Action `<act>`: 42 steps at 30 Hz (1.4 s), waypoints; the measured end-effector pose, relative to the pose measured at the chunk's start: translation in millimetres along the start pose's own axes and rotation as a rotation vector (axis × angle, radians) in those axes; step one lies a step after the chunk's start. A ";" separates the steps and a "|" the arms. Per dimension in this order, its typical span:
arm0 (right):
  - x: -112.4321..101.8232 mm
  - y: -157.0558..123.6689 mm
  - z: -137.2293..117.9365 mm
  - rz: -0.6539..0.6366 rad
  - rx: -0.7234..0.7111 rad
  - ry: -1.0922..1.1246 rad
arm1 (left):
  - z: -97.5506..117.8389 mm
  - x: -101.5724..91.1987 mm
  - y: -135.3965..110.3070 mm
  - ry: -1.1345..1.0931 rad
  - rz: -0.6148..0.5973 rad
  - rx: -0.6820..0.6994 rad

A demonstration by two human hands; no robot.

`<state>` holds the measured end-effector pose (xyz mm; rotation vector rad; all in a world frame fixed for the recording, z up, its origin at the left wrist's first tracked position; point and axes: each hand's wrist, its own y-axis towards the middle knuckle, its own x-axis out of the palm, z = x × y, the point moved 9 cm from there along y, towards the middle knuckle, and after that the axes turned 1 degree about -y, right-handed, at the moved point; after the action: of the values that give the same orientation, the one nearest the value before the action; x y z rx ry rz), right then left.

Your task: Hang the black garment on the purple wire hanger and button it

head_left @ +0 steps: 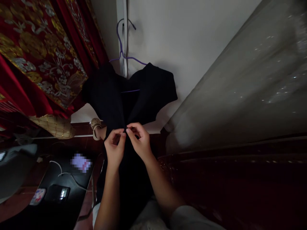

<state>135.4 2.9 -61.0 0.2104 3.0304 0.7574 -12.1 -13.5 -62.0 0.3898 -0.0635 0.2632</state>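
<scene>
A black short-sleeved garment (146, 92) hangs on a purple hanger (121, 48) against a pale wall. Both my hands meet at its front, just below the V of the neckline. My left hand (115, 148) pinches the dark cloth with fingers curled. My right hand (139, 140) pinches the opposite edge, fingertips touching those of the left. Whatever small fastening sits between the fingertips is too dark to make out.
Red fabric with gold and silver floral embroidery (40, 54) hangs at the left. A greyish sheer curtain (240, 86) fills the right. A dark table (59, 191) at lower left carries a phone and a white cable. A sandal (95, 127) lies on the floor.
</scene>
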 end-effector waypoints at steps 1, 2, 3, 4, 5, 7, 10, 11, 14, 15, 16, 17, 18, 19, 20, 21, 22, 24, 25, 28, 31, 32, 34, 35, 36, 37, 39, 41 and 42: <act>2.7 -0.4 3.8 -0.009 0.012 -0.001 | -1.9 -1.6 0.5 0.002 0.011 0.000; 6.1 -1.2 7.2 -0.024 0.025 -0.001 | -3.5 -3.6 1.2 0.003 0.024 0.000; 10.0 -2.2 9.5 -0.041 0.034 -0.001 | -4.9 -5.5 1.8 0.004 0.035 -0.001; 13.4 -3.4 10.8 -0.055 0.039 -0.003 | -5.9 -7.4 2.4 0.004 0.045 -0.002; 15.7 -4.6 11.1 -0.059 0.039 -0.007 | -6.5 -8.8 2.9 0.005 0.050 -0.003; 15.5 -6.8 9.8 -0.028 0.030 -0.006 | -7.3 -9.6 3.0 0.010 0.048 -0.010; 5.5 -7.8 6.4 0.074 -0.005 -0.005 | -7.3 -2.9 -0.1 0.023 0.014 -0.017; 1.8 -6.7 4.3 0.101 -0.029 -0.022 | -6.3 0.9 -2.1 0.025 0.004 -0.008; -1.9 7.3 -7.9 0.107 -0.162 -0.131 | -0.6 13.2 -7.5 0.032 -0.007 0.040; 0.4 17.1 -13.9 0.083 -0.222 -0.172 | 2.0 15.7 -8.3 0.024 0.005 0.059; 4.5 30.0 -20.2 0.048 -0.281 -0.214 | 4.7 16.8 -8.4 0.011 0.023 0.078; 9.7 46.3 -26.2 0.005 -0.336 -0.261 | 7.6 16.7 -8.0 -0.004 0.046 0.097; 15.1 65.8 -32.0 -0.037 -0.386 -0.310 | 10.3 15.6 -7.3 -0.015 0.067 0.117; 19.5 88.4 -37.1 -0.073 -0.424 -0.366 | 12.3 14.9 -6.9 -0.017 0.074 0.132; 22.2 113.1 -42.3 -0.093 -0.460 -0.428 | 13.0 15.5 -7.2 -0.007 0.059 0.137; 22.6 138.7 -48.0 -0.094 -0.494 -0.483 | 12.2 17.4 -8.8 0.013 0.025 0.135; 21.2 163.8 -53.8 -0.086 -0.519 -0.527 | 10.0 20.4 -12.1 0.036 -0.020 0.127; 16.8 205.3 -65.8 -0.072 -0.563 -0.587 | 2.9 28.0 -23.4 0.088 -0.121 0.103; 15.5 218.7 -72.0 -0.078 -0.586 -0.611 | -0.1 32.1 -29.9 0.115 -0.168 0.100; 14.8 226.0 -88.2 -0.116 -0.640 -0.663 | 3.0 49.0 -38.9 0.206 -0.355 0.169; 16.5 203.3 -97.6 -0.142 -0.652 -0.676 | 28.8 58.0 -6.8 0.276 -0.468 0.303; 17.0 195.2 -99.1 -0.148 -0.649 -0.671 | 43.1 55.1 16.2 0.284 -0.433 0.356; 17.5 183.6 -100.6 -0.165 -0.641 -0.654 | 77.6 45.9 70.0 0.277 -0.309 0.494; 17.2 180.5 -101.2 -0.174 -0.639 -0.645 | 93.4 43.1 96.6 0.268 -0.261 0.554; 16.2 178.9 -102.1 -0.184 -0.638 -0.637 | 106.6 44.1 120.5 0.272 -0.249 0.608; 14.9 178.5 -103.3 -0.193 -0.639 -0.633 | 115.9 49.3 140.6 0.299 -0.277 0.647; 12.2 179.2 -106.3 -0.220 -0.652 -0.638 | 125.8 64.6 165.6 0.406 -0.369 0.715; 11.8 180.0 -107.4 -0.265 -0.677 -0.656 | 127.3 75.3 174.6 0.481 -0.418 0.728; 12.5 180.3 -106.2 -0.289 -0.690 -0.664 | 127.9 77.3 175.5 0.489 -0.413 0.717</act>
<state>141.4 112.5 117.6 0.0000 1.9942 1.3099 14.4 112.5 129.2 1.0229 0.6030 -0.0451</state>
